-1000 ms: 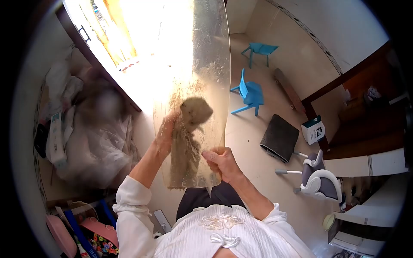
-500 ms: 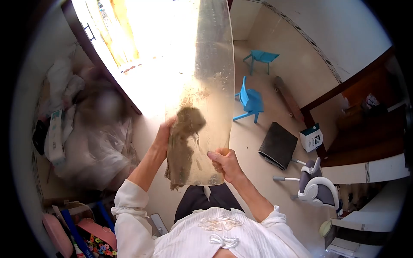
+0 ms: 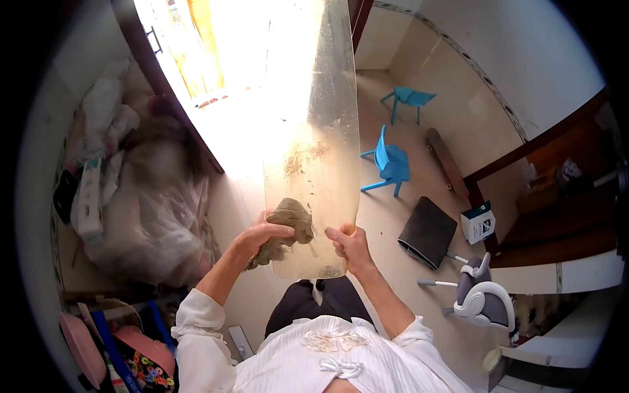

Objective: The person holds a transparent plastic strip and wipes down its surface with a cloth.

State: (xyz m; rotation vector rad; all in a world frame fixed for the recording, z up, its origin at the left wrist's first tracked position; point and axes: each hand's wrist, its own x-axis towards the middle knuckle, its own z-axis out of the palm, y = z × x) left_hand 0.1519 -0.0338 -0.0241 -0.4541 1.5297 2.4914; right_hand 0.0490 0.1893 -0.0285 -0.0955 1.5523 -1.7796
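White rolled-sleeve blouse, dark trousers

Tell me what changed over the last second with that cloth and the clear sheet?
The left hand brought the brown cloth down the clear sheet, from its middle to near the lower edge; the cloth, spread out before, is now bunched up. The right hand kept gripping the sheet's lower right edge, and the sheet stayed held up towards the bright window.

Both my arms reach forward and up, elbows bent, white sleeves pushed back to mid-forearm. My left hand (image 3: 262, 232) is curled shut, thumb lying across the top (knuckles turned toward me). My right hand (image 3: 350, 245) pinches closed, thumb forward, wrist bent slightly back.
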